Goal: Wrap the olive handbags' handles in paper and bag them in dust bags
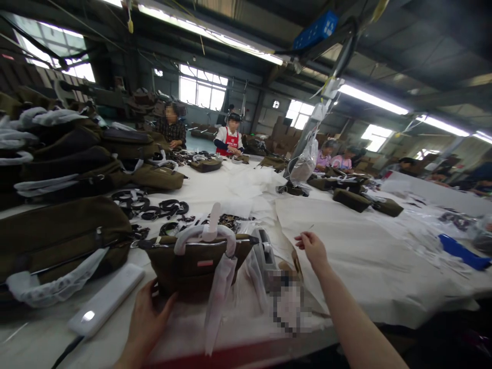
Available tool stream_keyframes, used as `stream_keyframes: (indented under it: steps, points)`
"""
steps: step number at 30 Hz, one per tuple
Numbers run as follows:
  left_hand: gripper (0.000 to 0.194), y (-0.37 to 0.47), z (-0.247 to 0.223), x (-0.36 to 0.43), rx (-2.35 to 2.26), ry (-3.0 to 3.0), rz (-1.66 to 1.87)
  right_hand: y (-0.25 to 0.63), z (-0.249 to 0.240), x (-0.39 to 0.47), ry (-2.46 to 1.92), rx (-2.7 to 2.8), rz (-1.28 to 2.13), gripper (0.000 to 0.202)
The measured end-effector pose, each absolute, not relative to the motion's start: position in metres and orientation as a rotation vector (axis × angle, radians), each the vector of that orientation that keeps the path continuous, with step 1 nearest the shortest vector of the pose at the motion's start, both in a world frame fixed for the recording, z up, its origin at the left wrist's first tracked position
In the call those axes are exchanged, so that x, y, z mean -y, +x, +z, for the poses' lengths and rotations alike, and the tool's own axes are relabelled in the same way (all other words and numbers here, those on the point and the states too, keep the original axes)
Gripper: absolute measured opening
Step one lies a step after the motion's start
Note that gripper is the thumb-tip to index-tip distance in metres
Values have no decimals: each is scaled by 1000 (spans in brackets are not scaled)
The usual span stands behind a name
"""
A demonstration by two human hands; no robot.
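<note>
A dark olive handbag point(192, 274) stands upright at the table's near edge, its zipper along the top and a small pink label on its front. Pale wrapping covers its handle point(184, 241), and a wrapped strip hangs down the front. At the bag's lower left corner is my left hand point(148, 315), thumb in front and fingers curled round the side. My right hand point(312, 248) is raised right of the bag, apart from it, fingertips pinched together. A thin sliver shows just above them, too small to name.
A grey tape dispenser point(265, 251) sits right of the bag. Left are a white corded device point(107, 300), a larger olive bag point(65, 241) and stacked bags point(69, 154). Coiled black straps point(172, 206) lie behind. Beyond a slanted post point(307, 133), people work around the table.
</note>
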State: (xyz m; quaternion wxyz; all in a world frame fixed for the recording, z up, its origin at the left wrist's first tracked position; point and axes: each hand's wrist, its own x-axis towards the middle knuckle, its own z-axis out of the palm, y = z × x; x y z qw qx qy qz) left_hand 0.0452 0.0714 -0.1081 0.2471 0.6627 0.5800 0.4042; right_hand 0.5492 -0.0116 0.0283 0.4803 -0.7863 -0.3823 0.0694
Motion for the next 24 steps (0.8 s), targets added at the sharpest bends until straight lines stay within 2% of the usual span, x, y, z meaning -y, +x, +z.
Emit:
stream_keyframes:
  steps: [3, 6, 8, 12, 16, 19, 24]
  points:
    - [80, 47, -101, -66, -1604, 1823, 1287, 531, 72, 21, -1686, 841, 88, 45]
    - [73, 50, -77, -47, -1600, 1986, 1654, 485, 109, 35, -1425, 823, 140, 35]
    - [63, 53, -51, -27, -1461, 2153, 1753, 443, 125, 46, -1261, 826, 273, 27]
    - [40, 67, 14, 7, -862, 2392, 1565, 358, 131, 60, -1103, 891, 548, 19]
    - [38, 87, 60, 9, -727, 2262, 1273, 290, 116, 58, -977, 875, 781, 19]
    - [48, 98, 65, 8, -742, 2096, 967, 255, 103, 51, -901, 799, 887, 20]
    - [35, 102, 49, 13, -795, 1703, 785, 233, 95, 38, -850, 607, 1018, 18]
